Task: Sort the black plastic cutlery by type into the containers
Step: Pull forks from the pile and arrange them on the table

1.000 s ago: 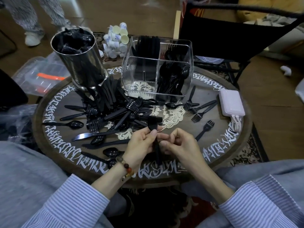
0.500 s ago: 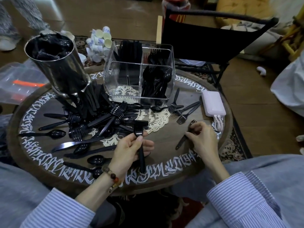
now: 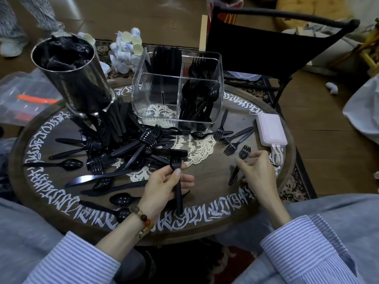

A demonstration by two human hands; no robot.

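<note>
I see the loose cutlery pile [image 3: 131, 148] heaped left on the tabletop [image 3: 215, 193]; my left hand [image 3: 164, 187] pinches a fork [image 3: 178, 181] upright, collecting, while right-hand fingers [image 3: 243, 163] curl onto another fork [image 3: 239, 162] lying flat.

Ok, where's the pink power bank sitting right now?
In the head view, the pink power bank lies at the table's right edge, right of the clear container and beyond the right hand.
</note>
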